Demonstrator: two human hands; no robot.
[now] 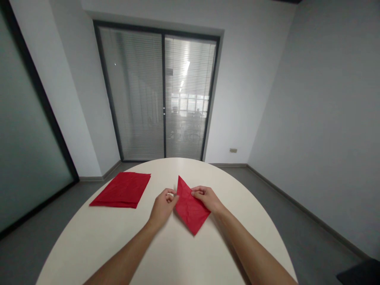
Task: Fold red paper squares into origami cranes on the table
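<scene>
A folded sheet of red paper [190, 209], kite-like in outline, is held a little above the table between my two hands. One point is directed away from me and another toward me. Thumb and fingers of my left hand [164, 204] pinch its left edge. On the other side, my right hand [206, 198] grips the upper right edge with the thumb on top; the fingers behind the paper are partly hidden. Creases run across its face. To the left lies a flat stack of red paper sheets [121, 190], untouched by either hand.
Under everything is a round cream-white table [160, 257]. Beyond its far edge stands a glazed partition with blinds [136, 99] in a dark frame. White walls [320, 99] flank it, and a dark object [360, 273] shows at the lower right corner.
</scene>
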